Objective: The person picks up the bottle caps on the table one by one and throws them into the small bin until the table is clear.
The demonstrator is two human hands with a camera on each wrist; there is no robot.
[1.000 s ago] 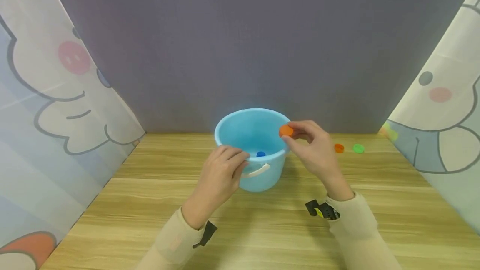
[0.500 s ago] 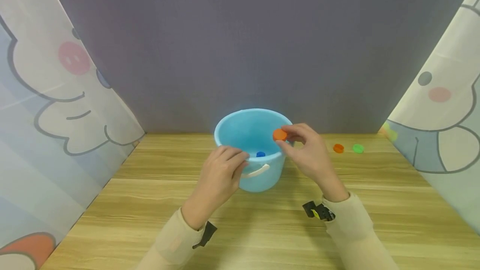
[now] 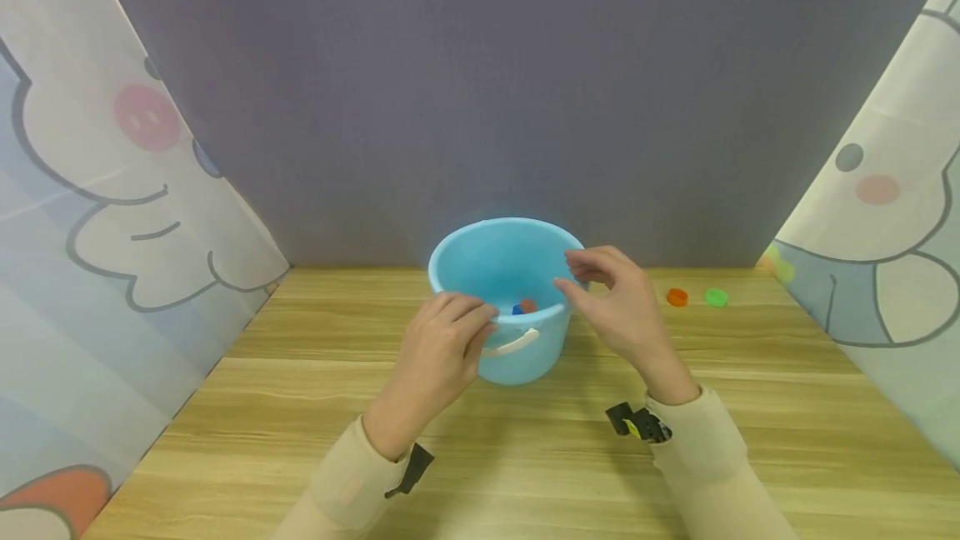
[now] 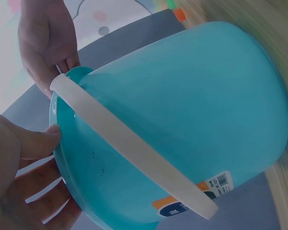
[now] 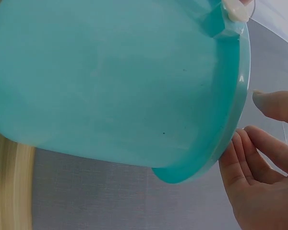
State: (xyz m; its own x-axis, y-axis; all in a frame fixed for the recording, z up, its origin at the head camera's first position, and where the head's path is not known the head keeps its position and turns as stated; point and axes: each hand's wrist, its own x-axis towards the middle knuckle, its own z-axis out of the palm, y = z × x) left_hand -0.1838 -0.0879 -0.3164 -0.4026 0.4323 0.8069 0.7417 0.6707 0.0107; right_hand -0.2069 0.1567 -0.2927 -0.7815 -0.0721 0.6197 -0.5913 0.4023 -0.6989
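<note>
A light blue bucket [image 3: 525, 357] with a white handle [image 3: 517, 343] stands upright on the table. My left hand [image 3: 444, 342] holds its near-left rim; in the left wrist view the thumb [image 4: 41, 143] lies outside the rim and the fingers go over it. At the right rim is my right hand [image 3: 618, 307], thumb and fingers apart with nothing between them. Some of its fingers are close against the rim in the right wrist view. Inside the bucket lie a blue bottle cap [image 3: 517, 310] and an orange bottle cap [image 3: 528, 306], partly hidden by the front rim.
Right of the bucket on the wooden table [image 3: 300, 407] lie a darker orange cap [image 3: 677, 297] and a green cap [image 3: 716, 297]. A grey panel [image 3: 480, 90] stands behind the bucket. Cartoon-printed curtains flank both sides.
My right hand moved slightly left over the bucket, then let go of the orange bottle cap. That cap now lies inside beside the blue one. The left hand stayed put.
</note>
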